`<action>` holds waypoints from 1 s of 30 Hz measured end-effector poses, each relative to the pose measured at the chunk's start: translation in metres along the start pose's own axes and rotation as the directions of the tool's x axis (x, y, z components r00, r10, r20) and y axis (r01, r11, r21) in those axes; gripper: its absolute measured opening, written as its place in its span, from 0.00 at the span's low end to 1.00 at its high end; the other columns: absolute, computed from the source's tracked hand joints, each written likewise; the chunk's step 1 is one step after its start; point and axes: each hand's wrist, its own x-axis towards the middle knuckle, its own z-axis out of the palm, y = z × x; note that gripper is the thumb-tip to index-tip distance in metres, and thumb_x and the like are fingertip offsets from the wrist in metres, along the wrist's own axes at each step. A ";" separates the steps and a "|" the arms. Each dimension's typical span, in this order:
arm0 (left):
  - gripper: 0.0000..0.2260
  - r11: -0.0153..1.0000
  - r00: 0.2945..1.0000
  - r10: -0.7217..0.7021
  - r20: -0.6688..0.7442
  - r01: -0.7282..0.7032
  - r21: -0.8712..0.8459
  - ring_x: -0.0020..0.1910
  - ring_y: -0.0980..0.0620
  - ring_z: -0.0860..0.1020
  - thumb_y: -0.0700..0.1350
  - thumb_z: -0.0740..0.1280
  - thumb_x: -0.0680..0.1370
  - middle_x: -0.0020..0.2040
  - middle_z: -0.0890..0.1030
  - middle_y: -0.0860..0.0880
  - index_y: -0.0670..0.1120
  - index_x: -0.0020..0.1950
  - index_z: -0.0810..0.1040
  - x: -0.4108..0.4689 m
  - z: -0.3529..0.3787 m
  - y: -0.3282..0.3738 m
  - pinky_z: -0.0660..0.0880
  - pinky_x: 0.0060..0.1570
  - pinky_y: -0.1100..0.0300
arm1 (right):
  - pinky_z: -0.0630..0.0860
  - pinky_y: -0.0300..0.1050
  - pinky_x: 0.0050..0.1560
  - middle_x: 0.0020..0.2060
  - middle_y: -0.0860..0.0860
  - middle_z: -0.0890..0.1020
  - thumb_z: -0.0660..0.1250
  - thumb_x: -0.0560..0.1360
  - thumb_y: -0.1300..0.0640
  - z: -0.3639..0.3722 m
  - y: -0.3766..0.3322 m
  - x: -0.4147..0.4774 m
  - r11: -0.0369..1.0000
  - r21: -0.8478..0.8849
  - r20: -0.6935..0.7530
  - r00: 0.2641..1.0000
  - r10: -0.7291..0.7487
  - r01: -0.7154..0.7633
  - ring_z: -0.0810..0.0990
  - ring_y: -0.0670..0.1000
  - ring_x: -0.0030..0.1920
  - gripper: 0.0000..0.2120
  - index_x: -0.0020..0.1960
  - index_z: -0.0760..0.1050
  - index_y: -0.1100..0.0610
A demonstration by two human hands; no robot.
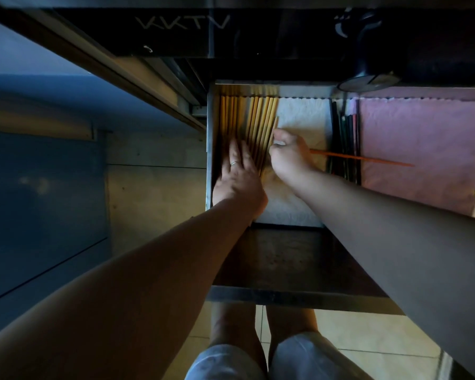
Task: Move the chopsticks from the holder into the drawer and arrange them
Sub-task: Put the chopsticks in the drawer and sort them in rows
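Lining up the pale chopsticks at the left end of the open drawer

Nearest, past the drawer (285,294) front rail, the left hand (237,174) lies flat with straight fingers on the near ends of the pale wooden chopsticks (258,116), most likely pinning the row against the left wall so it cannot roll. Just beside it, the right hand (288,154) is curled around an orange chopstick (368,159), whose free end sticks out rightward across the dark chopsticks (346,133) (crosswise, so not yet laid in). The fingertips meet the row's right edge, apparently nudging the outermost stick straight. The pale sticks lie side by side, roughly parallel and fanning slightly, on a white cloth (302,116). A pink cloth (422,138) lies farther right. At the back edge a round metal object (368,82) may be the holder, though it is too dim to tell.
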 end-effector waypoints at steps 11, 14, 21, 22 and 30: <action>0.42 0.985 0.978 -0.096 0.183 0.120 -0.124 0.78 0.42 0.49 0.45 0.64 0.78 0.79 0.36 0.44 0.45 0.78 0.34 -0.002 0.000 0.001 0.56 0.73 0.45 | 0.71 0.37 0.46 0.70 0.52 0.71 0.58 0.79 0.59 -0.002 0.004 -0.003 0.999 -0.033 0.021 0.999 0.024 -0.024 0.75 0.50 0.60 0.21 0.72 0.67 0.50; 0.42 0.980 0.972 -0.106 0.209 0.138 -0.144 0.78 0.41 0.52 0.44 0.65 0.77 0.80 0.40 0.42 0.45 0.78 0.35 0.000 -0.003 0.003 0.58 0.72 0.45 | 0.70 0.37 0.49 0.71 0.51 0.70 0.58 0.79 0.59 0.000 0.002 -0.006 1.000 -0.025 0.038 0.999 0.016 -0.015 0.74 0.50 0.62 0.22 0.73 0.66 0.51; 0.42 0.996 0.987 -0.028 0.156 0.040 -0.077 0.78 0.44 0.47 0.45 0.63 0.78 0.79 0.34 0.48 0.47 0.77 0.33 -0.003 0.003 -0.004 0.55 0.73 0.46 | 0.62 0.29 0.35 0.69 0.50 0.73 0.58 0.78 0.60 -0.001 0.006 -0.007 0.998 0.040 0.008 0.999 0.038 -0.038 0.73 0.45 0.55 0.21 0.71 0.69 0.51; 0.42 0.999 0.988 0.001 0.157 0.007 -0.051 0.78 0.45 0.45 0.46 0.63 0.79 0.78 0.32 0.50 0.48 0.77 0.32 -0.005 0.005 -0.005 0.55 0.73 0.46 | 0.63 0.28 0.35 0.69 0.50 0.73 0.58 0.78 0.60 -0.001 0.007 -0.007 0.999 0.038 0.014 0.999 0.034 -0.034 0.72 0.44 0.53 0.21 0.71 0.69 0.51; 0.42 0.985 0.983 0.124 0.132 -0.138 0.103 0.78 0.49 0.38 0.44 0.62 0.79 0.75 0.25 0.52 0.50 0.77 0.31 -0.012 0.012 -0.011 0.57 0.72 0.45 | 0.71 0.36 0.47 0.67 0.52 0.75 0.57 0.78 0.61 0.006 0.000 -0.009 0.999 0.034 0.022 1.000 0.006 -0.006 0.78 0.51 0.59 0.21 0.70 0.70 0.53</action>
